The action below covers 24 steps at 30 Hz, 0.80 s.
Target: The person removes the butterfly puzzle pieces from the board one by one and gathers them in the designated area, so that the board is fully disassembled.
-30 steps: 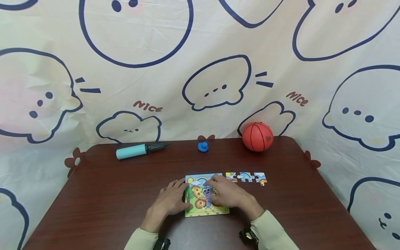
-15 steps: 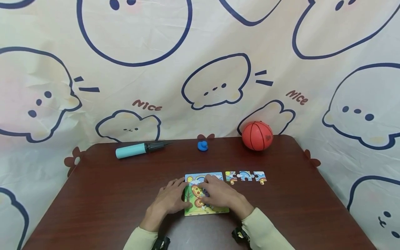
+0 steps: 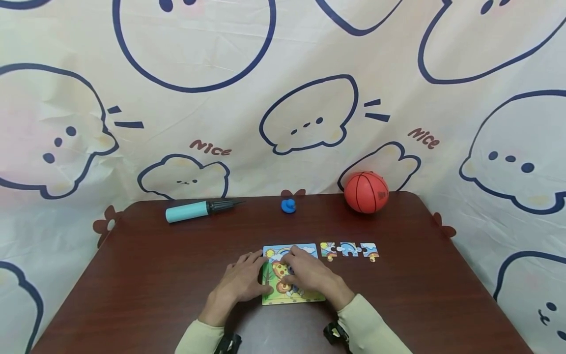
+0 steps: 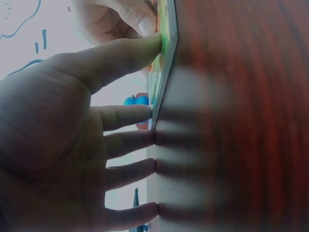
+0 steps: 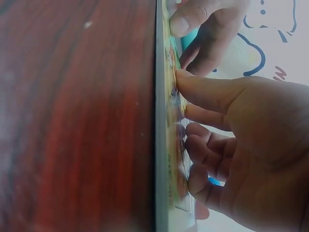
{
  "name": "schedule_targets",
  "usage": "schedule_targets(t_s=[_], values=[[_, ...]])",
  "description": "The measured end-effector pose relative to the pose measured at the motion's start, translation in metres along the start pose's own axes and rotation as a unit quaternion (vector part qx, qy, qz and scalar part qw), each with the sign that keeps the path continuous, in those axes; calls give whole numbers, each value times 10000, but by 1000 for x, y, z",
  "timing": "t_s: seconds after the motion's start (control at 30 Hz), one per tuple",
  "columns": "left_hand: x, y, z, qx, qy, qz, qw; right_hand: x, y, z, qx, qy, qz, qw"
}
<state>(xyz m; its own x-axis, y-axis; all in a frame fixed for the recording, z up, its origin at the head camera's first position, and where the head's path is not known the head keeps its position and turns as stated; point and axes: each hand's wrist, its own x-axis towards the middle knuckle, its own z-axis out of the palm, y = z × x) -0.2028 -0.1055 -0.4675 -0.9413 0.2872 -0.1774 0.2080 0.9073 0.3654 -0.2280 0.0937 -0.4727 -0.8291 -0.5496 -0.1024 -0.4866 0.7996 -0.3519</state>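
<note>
Green-yellow puzzle (image 3: 277, 281): left hand (image 3: 240, 280), straight-fingered, braces nine o'clock, probably against sliding; right hand (image 3: 313, 273), loosely bent, touches the puzzle's face; pieces (image 3: 349, 250) lie at two, likely for easy reach.

Room to pass lies left of the left hand (image 3: 239, 279); puzzle pieces (image 3: 348, 247) (three abreast) obstruct the board's (image 3: 283, 298) far right.

We have puzzle pieces (image 3: 349, 247) right of the jigsaw board (image 3: 287, 299). Behind — left to right — lie hand pump (image 3: 194, 211), duck (image 3: 288, 206), basketball (image 3: 366, 192).
</note>
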Motion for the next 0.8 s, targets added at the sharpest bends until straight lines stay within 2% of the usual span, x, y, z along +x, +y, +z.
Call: schedule_targets(t_s=[0.43,0.8], values=[[0,0,-1,-46,7,50,10000,1,-2,5,105,179,151,9997],[-1,0,-2,-35,28,25,10000,3,-2,2,62,424,-101,9990]])
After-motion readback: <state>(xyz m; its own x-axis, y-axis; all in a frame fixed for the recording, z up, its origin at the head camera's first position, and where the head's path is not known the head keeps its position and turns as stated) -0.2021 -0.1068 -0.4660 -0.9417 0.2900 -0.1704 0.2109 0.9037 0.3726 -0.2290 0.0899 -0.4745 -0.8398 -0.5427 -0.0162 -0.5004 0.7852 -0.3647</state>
